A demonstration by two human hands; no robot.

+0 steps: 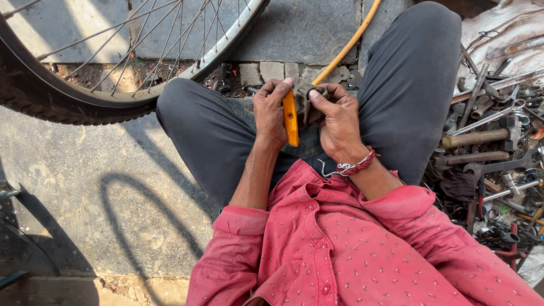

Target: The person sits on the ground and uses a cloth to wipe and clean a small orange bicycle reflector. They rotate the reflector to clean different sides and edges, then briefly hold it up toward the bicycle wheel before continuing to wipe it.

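Left hand [270, 113]: fingers pinched the orange reflector [290, 120] along its edge.
Right hand [339, 122]: fingers closed on a grey cloth [306, 99], pressed against the reflector.
Reflector: sat upright between both hands, above the lap.
Bicycle wheel [85, 96]: lay up-left of the reflector.
Tool pile [493, 136]: lay right of the reflector.

- The bicycle wheel [113, 62] closes off the upper left, its tyre and spokes arcing close to the person's left knee [181, 102].
- A crowded heap of hand tools [493, 141] blocks the right side, touching the right leg [408, 85].
- An orange hose [345, 48] crosses the paving ahead, between the knees.
- The paved ground [85, 187] at lower left lies open.
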